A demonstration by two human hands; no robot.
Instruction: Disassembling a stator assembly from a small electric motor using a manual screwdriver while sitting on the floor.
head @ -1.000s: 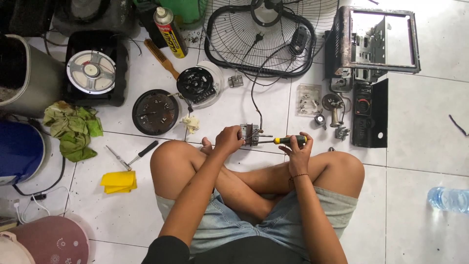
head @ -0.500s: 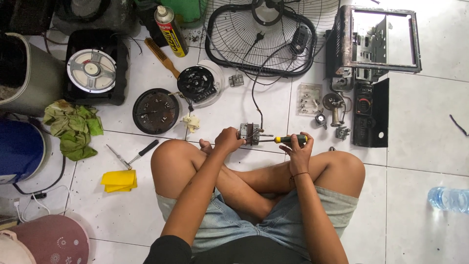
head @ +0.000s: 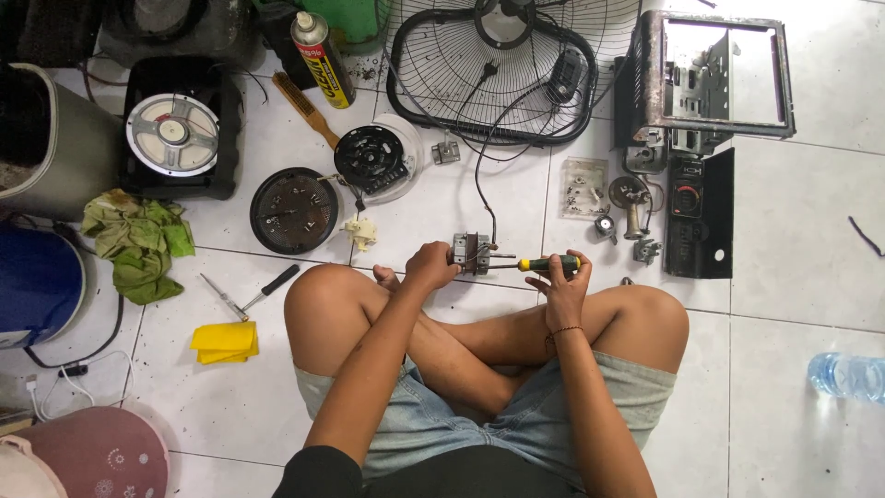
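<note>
The person sits cross-legged on the tiled floor (head: 793, 221), knees wide, both arms reaching forward over the shins. The left hand (head: 430, 267) is closed around a small motor (head: 472, 252), a blocky metal part held just above the floor in front of the knees; its fingers are wrapped and pressed on the near side of the block. The right hand (head: 564, 281) grips a screwdriver (head: 539, 264) with a yellow and black handle, fingers curled tight around the handle, the shaft lying level and its tip meeting the motor's right side. A black cable runs from the motor up toward the fan guard.

The motor looks stiff, dense and heavy for its size, with hard edges; it is best held by its solid metal body, clear of the thin wires, which seem the fragile part. The screwdriver's handle looks ribbed and unlikely to slip.

To the left, near the knee, lie a folded yellow cloth (head: 224, 340), a second screwdriver (head: 267, 287) and a green rag (head: 136, 242). Beyond the hands sit a dark round fan cover (head: 295, 210), a black motor housing (head: 373, 161) and a clear tray of small parts (head: 584, 187). Farther off are a wire fan guard (head: 489, 88), a spray can (head: 323, 57), a speaker (head: 173, 134) and a rusty metal frame (head: 714, 78). A water bottle (head: 848, 376) lies well apart at the right.
</note>
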